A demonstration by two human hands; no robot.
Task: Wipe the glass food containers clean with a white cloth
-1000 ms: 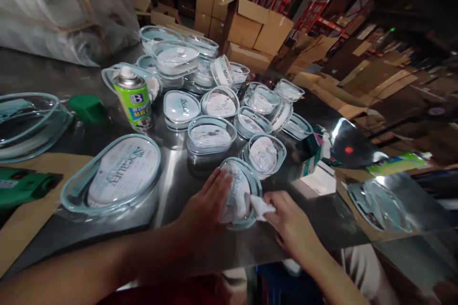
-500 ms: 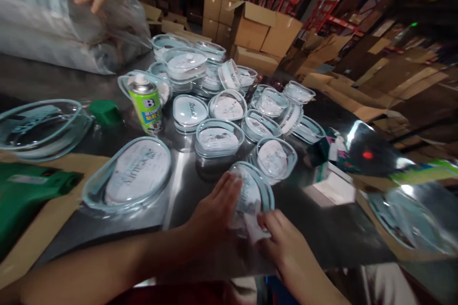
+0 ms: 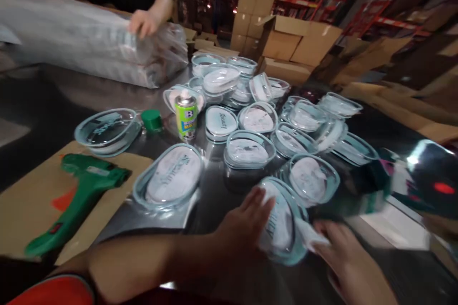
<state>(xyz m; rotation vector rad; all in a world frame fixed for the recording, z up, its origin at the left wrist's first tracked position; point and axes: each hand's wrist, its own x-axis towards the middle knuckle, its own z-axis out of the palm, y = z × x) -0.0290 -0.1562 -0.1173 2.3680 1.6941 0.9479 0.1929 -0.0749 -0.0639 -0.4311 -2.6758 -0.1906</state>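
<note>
My left hand (image 3: 250,217) rests its outstretched fingers on the near left side of a clear oval plastic case (image 3: 282,228) with a pale blue rim and a lettered white oval inside, holding it tilted on the table; the thumb is hidden. In my right hand (image 3: 345,252), closed in a pinch, is a crumpled white tissue (image 3: 311,236), which touches the right rim of the case. Just beyond lies another rimmed case (image 3: 309,178). To the left a larger lettered case (image 3: 170,176) lies on the table.
A heap of similar cases (image 3: 222,78) fills the table's middle. Left are a spray can (image 3: 186,114), its green cap (image 3: 152,120) and a green glue gun (image 3: 88,171) on cardboard. Another person's hand (image 3: 145,23) rests on a plastic-wrapped bundle (image 3: 89,38). A blurred white box (image 3: 397,226) lies right.
The view has swung left, so things appear farther right and more of the glue gun and the other person shows. My right hand with the tissue has moved from the case's front to its right rim.
</note>
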